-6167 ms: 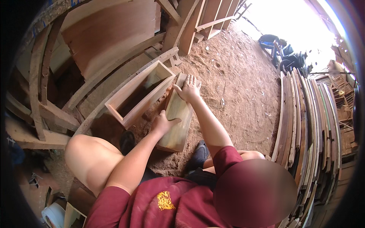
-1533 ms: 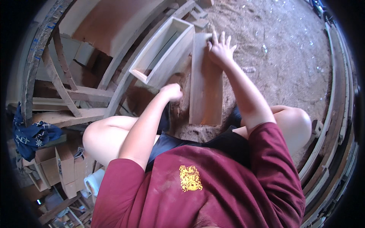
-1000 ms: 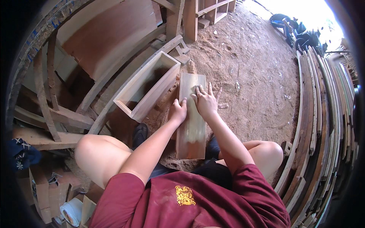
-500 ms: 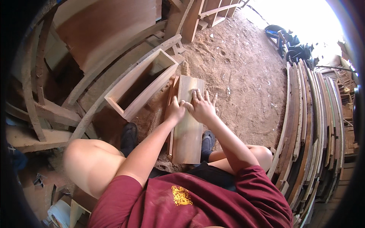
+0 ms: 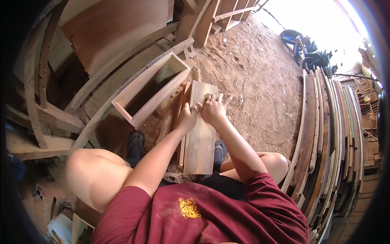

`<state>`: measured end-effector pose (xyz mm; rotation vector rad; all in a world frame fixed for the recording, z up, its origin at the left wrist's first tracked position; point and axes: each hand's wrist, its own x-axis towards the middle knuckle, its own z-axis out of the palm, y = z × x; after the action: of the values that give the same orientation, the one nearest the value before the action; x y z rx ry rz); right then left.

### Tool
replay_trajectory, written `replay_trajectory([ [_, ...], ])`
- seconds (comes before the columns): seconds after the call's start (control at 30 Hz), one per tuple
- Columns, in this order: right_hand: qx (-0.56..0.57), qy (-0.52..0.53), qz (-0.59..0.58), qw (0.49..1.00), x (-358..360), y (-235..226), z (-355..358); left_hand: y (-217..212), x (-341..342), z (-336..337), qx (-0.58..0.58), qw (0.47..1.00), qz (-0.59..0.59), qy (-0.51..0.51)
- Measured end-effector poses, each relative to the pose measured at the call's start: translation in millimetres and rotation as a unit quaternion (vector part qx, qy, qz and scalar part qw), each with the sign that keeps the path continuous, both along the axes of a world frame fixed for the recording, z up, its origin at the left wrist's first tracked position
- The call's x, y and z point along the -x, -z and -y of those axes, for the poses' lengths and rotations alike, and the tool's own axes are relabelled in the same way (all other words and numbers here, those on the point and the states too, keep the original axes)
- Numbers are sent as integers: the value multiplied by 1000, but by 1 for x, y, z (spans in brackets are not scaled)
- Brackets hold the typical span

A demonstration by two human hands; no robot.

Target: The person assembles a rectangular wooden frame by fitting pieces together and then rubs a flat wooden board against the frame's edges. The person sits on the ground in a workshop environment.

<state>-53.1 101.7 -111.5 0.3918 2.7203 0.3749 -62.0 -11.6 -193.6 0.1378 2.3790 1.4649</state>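
Note:
A pale wooden board (image 5: 201,142) lies lengthwise in front of me on the sawdust floor, with another board edge under its left side. My right hand (image 5: 213,109) presses flat on the board's upper half, fingers spread, something small under the fingertips. My left hand (image 5: 187,118) rests beside it on the board's left edge, fingers curled against the wood. Both hands touch each other near the thumbs.
An open rectangular wooden box frame (image 5: 152,89) lies just left of the board. Planks and curved timbers (image 5: 77,93) stack up on the left; a tall pile of boards (image 5: 329,138) runs along the right. Sawdust-covered ground (image 5: 256,81) stretches ahead. My dark shoes (image 5: 135,144) sit by the board's near end.
My right hand slid back from the board's far end toward the middle, and my left hand moved up to meet it. The view has shifted as my head moved.

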Motion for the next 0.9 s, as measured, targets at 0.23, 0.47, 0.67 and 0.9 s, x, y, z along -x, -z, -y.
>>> replay_trajectory([
  [0.23, -2, 47, -15, 999, 36, -11, 8, 10, 7, -1, -68, 997, 17, 17],
  [0.47, 72, 64, 4, 995, 12, 12, 21, 1, 4, 4, -66, 998, 15, -7],
  [0.67, 81, 109, -99, 986, 40, 2, 10, 8, 4, 4, -81, 996, 13, 24],
  [0.9, 97, 96, 13, 991, 20, -19, 24, 5, 5, 2, -83, 996, 27, 13],
])
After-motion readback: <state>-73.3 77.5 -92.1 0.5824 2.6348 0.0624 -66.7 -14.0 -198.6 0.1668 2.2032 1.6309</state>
